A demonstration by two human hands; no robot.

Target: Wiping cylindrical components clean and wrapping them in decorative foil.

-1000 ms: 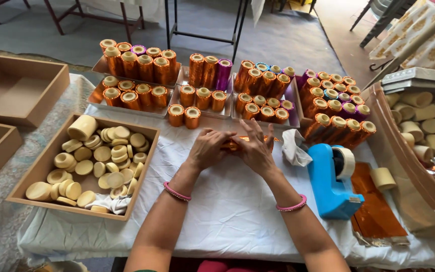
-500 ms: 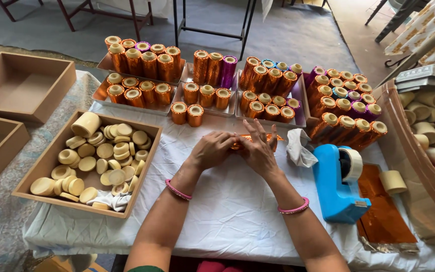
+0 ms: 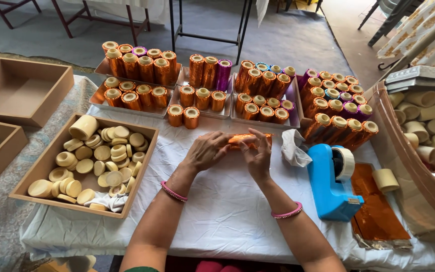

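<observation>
Orange foil roll crosswise between hands

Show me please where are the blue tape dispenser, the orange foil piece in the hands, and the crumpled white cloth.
blue tape dispenser (image 3: 327,189), head view, on its blue body.
orange foil piece (image 3: 241,138), head view, on its middle between the hands.
crumpled white cloth (image 3: 293,147), head view, on its centre fold.

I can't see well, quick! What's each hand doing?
Left hand: fingers closed on the orange foil-wrapped roll.
Right hand: fingers closed on that roll too.
</observation>
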